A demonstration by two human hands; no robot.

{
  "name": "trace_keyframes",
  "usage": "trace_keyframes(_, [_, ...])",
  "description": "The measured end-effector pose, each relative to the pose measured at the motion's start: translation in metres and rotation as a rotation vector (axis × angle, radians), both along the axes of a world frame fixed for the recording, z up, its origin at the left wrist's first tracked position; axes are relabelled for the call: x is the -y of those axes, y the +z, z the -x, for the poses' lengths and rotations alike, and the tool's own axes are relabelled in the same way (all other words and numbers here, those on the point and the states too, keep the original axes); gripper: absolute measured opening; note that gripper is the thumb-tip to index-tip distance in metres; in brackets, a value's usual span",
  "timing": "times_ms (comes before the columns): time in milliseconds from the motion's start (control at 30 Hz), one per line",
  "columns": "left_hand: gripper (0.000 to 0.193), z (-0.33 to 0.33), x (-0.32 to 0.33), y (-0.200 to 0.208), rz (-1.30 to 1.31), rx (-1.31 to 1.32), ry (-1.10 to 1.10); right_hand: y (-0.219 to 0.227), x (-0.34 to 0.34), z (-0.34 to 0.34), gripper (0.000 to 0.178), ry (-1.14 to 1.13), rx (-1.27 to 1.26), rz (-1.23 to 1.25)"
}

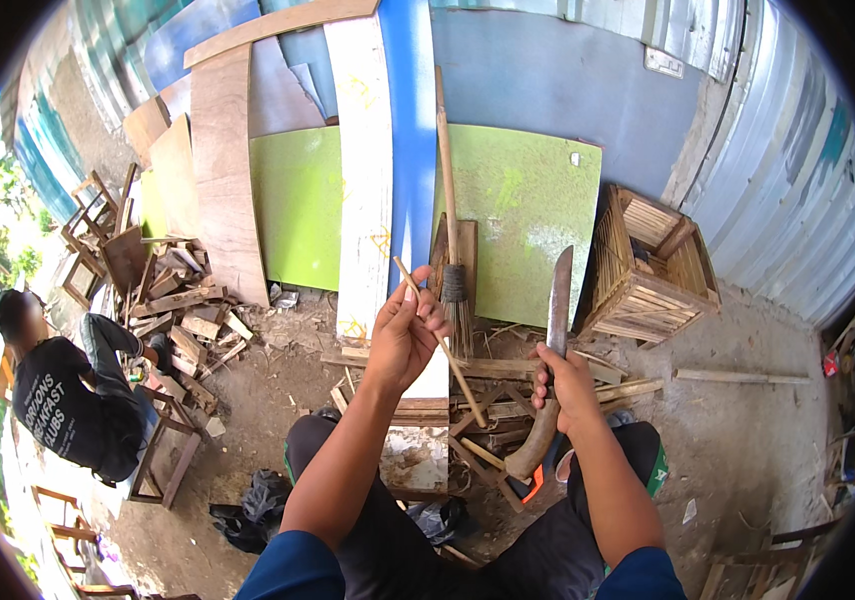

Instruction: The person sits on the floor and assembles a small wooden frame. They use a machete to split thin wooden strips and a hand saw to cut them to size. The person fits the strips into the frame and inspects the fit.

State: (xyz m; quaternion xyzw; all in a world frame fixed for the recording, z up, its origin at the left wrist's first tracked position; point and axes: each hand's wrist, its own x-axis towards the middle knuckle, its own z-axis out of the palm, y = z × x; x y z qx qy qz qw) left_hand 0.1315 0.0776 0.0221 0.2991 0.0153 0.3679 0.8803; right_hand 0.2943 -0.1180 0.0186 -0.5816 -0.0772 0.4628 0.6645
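Observation:
In front of me my left hand (410, 335) pinches a thin wooden stick (460, 378) near its upper part. The stick slants from upper left to lower right, its low end over a pile of wood scraps. My right hand (566, 385) is wrapped round the curved wooden handle of a machete (560, 300), whose blade points up and away from me. Blade and stick are apart. Below the handle an orange and black tool handle (528, 488) shows among the wood, with the rest of that tool hidden.
A broom (456, 300) leans on green board (518, 230). At the right stand a slatted wooden crate (648, 305) and a pole (743, 377) on the ground. Leftward lie scrap wood (183, 295), a black plastic bag (253, 512) and a seated person (73, 400).

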Motion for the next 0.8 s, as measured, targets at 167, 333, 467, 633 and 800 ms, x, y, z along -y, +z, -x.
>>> trace_keyframes(167, [0.036,0.001,0.001,-0.001,0.109,0.059,-0.142,0.003,0.002,0.000,0.028,-0.005,0.032,-0.045])
trace_keyframes(333, [0.029,-0.009,0.019,-0.004,0.143,-0.070,-0.276,0.007,0.001,0.003,0.030,0.024,0.045,-0.128])
trace_keyframes(467, [0.024,-0.020,0.044,-0.010,0.164,-0.241,-0.382,0.008,-0.001,0.005,0.031,0.014,0.114,-0.227])
trace_keyframes(633, [0.021,-0.026,0.057,-0.017,-0.006,-0.433,-0.556,0.008,-0.002,0.002,0.029,-0.004,0.150,-0.195])
trace_keyframes(800, [0.018,-0.026,0.059,-0.019,-0.126,-0.558,-0.718,0.006,-0.004,-0.003,0.021,-0.069,0.120,-0.243])
